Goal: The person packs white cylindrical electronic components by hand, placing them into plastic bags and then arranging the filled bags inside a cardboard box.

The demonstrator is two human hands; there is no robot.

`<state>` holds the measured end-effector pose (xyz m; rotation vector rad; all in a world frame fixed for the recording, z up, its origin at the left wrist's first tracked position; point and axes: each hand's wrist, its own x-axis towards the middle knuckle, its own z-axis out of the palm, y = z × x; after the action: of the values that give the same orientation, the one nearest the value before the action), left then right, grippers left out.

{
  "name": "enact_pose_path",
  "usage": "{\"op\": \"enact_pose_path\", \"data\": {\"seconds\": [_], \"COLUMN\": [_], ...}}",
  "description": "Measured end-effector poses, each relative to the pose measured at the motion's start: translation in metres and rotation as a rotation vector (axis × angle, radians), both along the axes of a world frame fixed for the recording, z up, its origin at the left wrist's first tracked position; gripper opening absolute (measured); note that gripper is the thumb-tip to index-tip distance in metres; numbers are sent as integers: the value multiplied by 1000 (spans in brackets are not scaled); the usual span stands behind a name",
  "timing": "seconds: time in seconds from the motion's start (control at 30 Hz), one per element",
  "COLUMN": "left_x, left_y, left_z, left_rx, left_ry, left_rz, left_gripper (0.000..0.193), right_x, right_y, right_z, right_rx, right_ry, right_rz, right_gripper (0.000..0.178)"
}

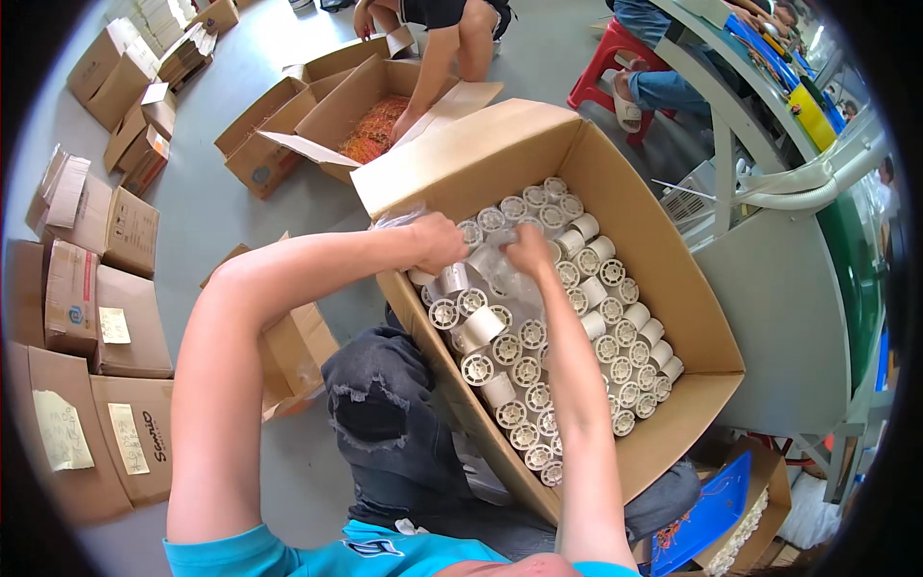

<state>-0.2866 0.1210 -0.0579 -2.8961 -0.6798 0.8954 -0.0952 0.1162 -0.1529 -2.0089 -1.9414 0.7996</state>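
A large open cardboard box (pixel 663 250) stands before me, packed with white cylindrical plastic parts (pixel 532 334) with spoked round ends. Most show their round ends; several lie on their sides. Over the far left of the parts, my left hand (pixel 440 240) is closed on crumpled clear plastic bag (pixel 402 215), which sticks out near the box wall. A little to its right, my right hand (pixel 529 252) is closed too, fingers pointing down into the same thin plastic. Its fingertips are partly hidden. Film also lies between the hands, over some of the parts.
Beyond my box, another person's hand (pixel 406 125) reaches into a box of orange wiring (pixel 375 130). Cardboard boxes (pixel 130 317) line the left side. A workbench (pixel 779 308) stands right, with a red stool (pixel 615 72) behind. A blue tray (pixel 707 519) lies lower right.
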Motion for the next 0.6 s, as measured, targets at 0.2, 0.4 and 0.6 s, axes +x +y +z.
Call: {"op": "enact_pose_path", "data": {"seconds": [0.2, 0.4, 0.6], "left_x": [-5, 9, 21], "left_y": [8, 12, 25], "left_z": [2, -2, -50], "left_rx": [-61, -28, 17], "left_ry": [94, 94, -3], "left_rz": [54, 94, 155], "left_gripper": [22, 25, 25], "right_x": [42, 50, -7], "right_y": [-2, -2, 8], "right_z": [22, 26, 7], "right_rx": [151, 257, -29], "right_ry": [825, 143, -77], "right_rz": [-331, -247, 13], "right_gripper": [33, 37, 35]}}
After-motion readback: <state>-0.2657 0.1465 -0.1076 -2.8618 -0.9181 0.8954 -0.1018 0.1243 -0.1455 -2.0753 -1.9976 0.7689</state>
